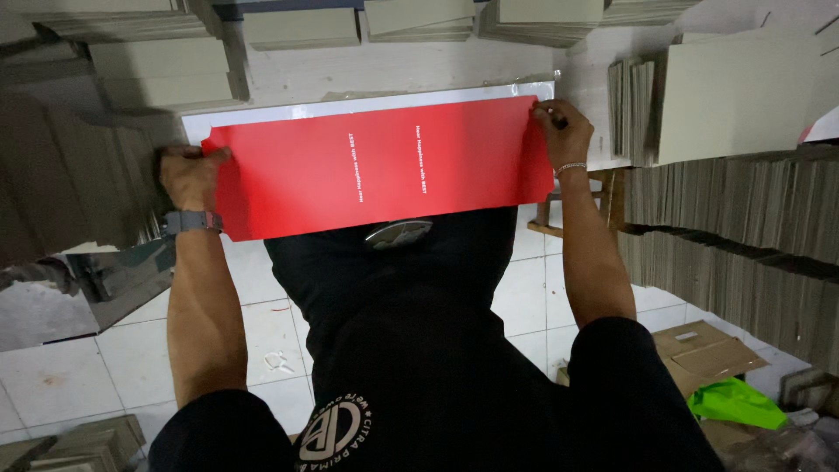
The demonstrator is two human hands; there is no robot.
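Observation:
A long red printed sheet [376, 166] with small white lettering lies across a white board [262, 115] on the work surface in front of me. My left hand [188, 175], with a grey watch on the wrist, grips the sheet's left end. My right hand [564, 131], wearing a thin bracelet, pinches the sheet's upper right corner. The sheet's near edge hangs over my black shirt.
Stacks of grey cardboard [157, 70] stand at the left and along the back. More board stacks [734, 218] fill the right side. A white tiled floor [52, 376] lies below, with a brown carton [708, 350] and a green bag [734, 402] at lower right.

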